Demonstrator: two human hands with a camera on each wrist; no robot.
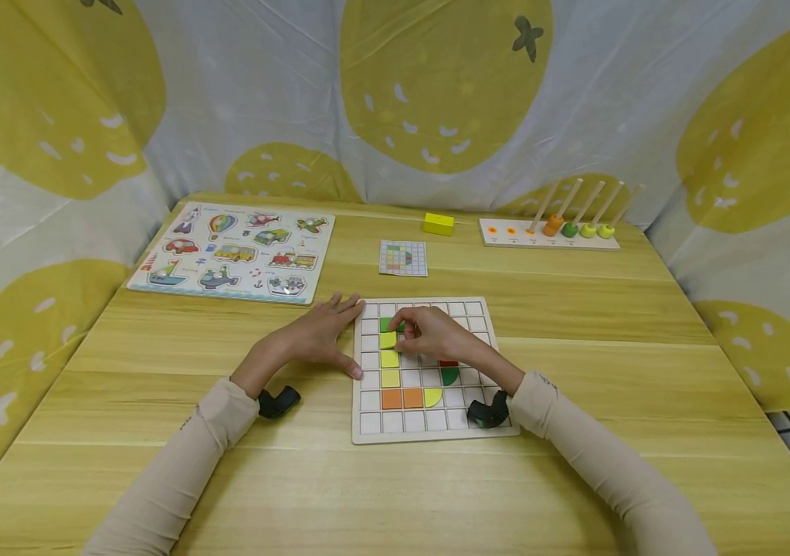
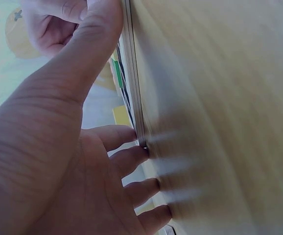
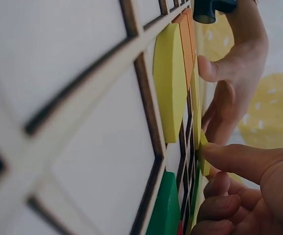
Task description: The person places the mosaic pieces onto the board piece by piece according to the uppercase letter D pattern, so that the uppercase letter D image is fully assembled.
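Observation:
A wooden grid board (image 1: 370, 423) lies on the table with coloured tiles in its cells. Pinched between the thumb and fingers of my right hand (image 1: 438, 333) is a yellow square tile (image 1: 388, 340), slightly tilted at a cell in the left part. Below it come two yellow squares, then two orange squares (image 1: 402, 398) and a yellow quarter-round (image 1: 432, 398). A green tile (image 1: 385, 324) sits above; a green quarter-round (image 1: 449, 376) is at the right. My left hand (image 1: 317, 333), fingers spread, rests against the board's left edge. My right hand hides several cells.
Behind the board lies a small pattern card (image 1: 403, 258), with a yellow box (image 1: 439, 224) beyond it. A vehicle picture puzzle (image 1: 242, 255) is at the back left. A peg stand (image 1: 547, 235) with coloured beads stands at the back right. Patterned curtains surround the table.

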